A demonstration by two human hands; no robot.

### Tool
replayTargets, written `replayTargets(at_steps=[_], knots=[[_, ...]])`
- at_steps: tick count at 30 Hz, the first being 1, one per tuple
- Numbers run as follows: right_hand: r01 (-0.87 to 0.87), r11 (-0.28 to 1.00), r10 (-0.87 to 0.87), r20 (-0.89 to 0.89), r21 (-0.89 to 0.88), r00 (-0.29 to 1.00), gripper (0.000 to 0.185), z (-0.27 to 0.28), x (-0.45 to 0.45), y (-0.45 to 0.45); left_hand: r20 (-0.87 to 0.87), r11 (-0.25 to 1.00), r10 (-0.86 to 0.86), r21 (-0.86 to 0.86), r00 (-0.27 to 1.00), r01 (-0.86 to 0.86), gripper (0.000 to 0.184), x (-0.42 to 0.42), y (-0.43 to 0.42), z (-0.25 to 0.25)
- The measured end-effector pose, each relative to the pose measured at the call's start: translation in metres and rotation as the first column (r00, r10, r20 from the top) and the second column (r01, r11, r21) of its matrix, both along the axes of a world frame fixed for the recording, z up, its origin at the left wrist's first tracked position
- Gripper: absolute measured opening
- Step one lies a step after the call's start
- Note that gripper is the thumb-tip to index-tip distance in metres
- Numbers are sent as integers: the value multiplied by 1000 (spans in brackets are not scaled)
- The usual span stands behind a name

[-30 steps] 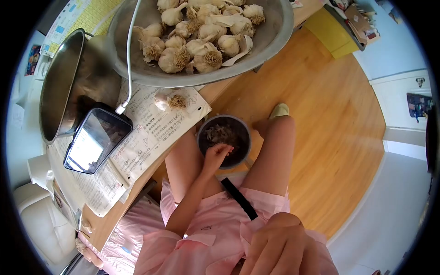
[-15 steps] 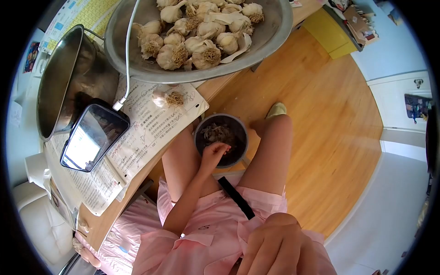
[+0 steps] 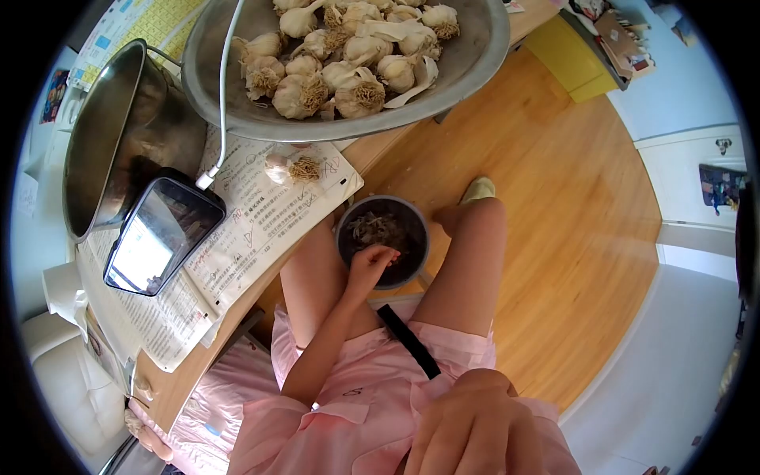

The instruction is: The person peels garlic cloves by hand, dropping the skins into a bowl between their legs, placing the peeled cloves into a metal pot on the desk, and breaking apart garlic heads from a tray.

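My left hand (image 3: 370, 266) is held over a dark round bin (image 3: 422, 261) between my knees. Its fingers are pinched together, and anything between them is too small to make out. Dry papery peelings (image 3: 380, 229) lie inside the bin. Close to the camera, at the bottom, is my right hand (image 3: 467, 423), seen from its back. Those fingers are bent and close together, with the tips hidden, so what they hold cannot be seen. On an open printed book (image 3: 261, 214) at the left lies a single garlic bulb (image 3: 279, 169), roots facing right.
A wide metal basin (image 3: 483, 59) full of garlic bulbs (image 3: 368, 51) stands on the desk, its rim past the edge. Left of it are a deep metal pot (image 3: 111, 142) and a phone (image 3: 162, 237) with a white cable (image 3: 222, 95). A yellow box (image 3: 566, 59) stands farther right.
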State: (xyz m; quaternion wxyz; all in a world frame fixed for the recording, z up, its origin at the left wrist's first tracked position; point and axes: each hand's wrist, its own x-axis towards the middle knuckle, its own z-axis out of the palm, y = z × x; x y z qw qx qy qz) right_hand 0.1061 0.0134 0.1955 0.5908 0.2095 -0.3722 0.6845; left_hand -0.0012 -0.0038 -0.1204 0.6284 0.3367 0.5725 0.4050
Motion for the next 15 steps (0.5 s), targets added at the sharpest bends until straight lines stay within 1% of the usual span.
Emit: replayTargets(at_steps=[4, 8, 11, 13, 15], knots=[[-30, 1000, 30, -43, -5, 999, 11, -3, -5, 2, -5, 1000, -2, 5, 1000, 2, 20, 0, 0, 0], [-105, 986, 90, -119, -129, 989, 11, 1, -13, -10, -29, 1000, -10, -16, 1000, 10, 17, 0, 2, 4], [-100, 993, 92, -109, -68, 990, 9, 1, -11, -5, -20, 1000, 12, 1, 1000, -12, 18, 0, 2, 2], [-68, 997, 66, -85, -29, 994, 8, 2, -10, -1, 17, 1000, 29, 0, 999, -29, 18, 1, 1, 2], [-23, 1000, 23, -42, 6, 999, 7, 4, -4, 2, 15, 1000, 14, 10, 1000, -14, 18, 1, 1, 0]])
